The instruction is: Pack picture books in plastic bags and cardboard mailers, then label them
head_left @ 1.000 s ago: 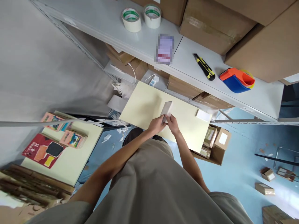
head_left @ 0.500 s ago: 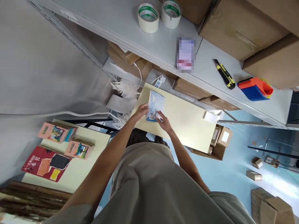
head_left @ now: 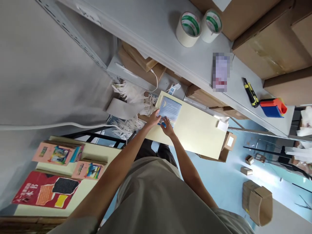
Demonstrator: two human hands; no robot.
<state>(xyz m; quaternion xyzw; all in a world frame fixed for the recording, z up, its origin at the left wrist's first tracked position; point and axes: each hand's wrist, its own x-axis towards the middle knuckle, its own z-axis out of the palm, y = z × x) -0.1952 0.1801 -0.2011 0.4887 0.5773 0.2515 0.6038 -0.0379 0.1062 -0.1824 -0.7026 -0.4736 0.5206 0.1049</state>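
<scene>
A thin blue booklet (head_left: 170,110) lies on the far left corner of a pale yellow table (head_left: 195,130). My left hand (head_left: 154,117) grips its near left edge with curled fingers. Close beside it, my right hand (head_left: 167,126) pinches the booklet's near edge. Both arms reach forward from my grey shirt.
A grey shelf (head_left: 156,29) above holds two tape rolls (head_left: 188,28), a yellow-black utility knife (head_left: 250,92), a red and blue object (head_left: 273,107) and cardboard boxes. White paper strips (head_left: 129,107) lie left of the table. Another table (head_left: 80,182) at left bears colourful books. Boxes (head_left: 257,201) stand on the blue floor.
The booklet went from held edge-on above the table's middle to lying face up at its far left corner, both hands moving left with it. The view has shifted left.
</scene>
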